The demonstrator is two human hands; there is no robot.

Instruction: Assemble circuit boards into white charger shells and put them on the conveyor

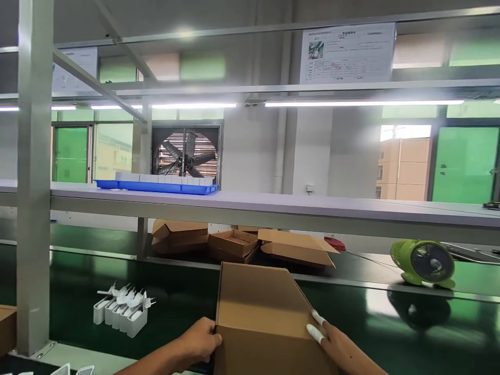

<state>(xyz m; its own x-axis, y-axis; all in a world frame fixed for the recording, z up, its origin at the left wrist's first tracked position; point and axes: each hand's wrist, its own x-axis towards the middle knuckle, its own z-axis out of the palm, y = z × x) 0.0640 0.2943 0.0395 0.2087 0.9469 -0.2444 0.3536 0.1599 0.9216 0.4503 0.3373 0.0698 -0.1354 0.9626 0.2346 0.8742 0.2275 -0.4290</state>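
A brown cardboard box [258, 302] is held up in front of me at the bottom centre, its lower part cut off by the frame. My left hand [201, 338] grips its left side, the thumb against the front. On the right side, my right hand [330, 338] holds the box edge, with white covers on two fingertips. To the left of the box, several small white open cases [127, 312] stand in a group on the dark green belt [175, 291], with white plugs [127, 294] lying on top.
Several opened cardboard boxes [297, 247] lie behind the belt under the shelf. A green fan [424, 262] stands at the right. The shelf [292, 205] carries a blue tray [156, 186] of white pieces. A metal post [34, 182] rises at the left.
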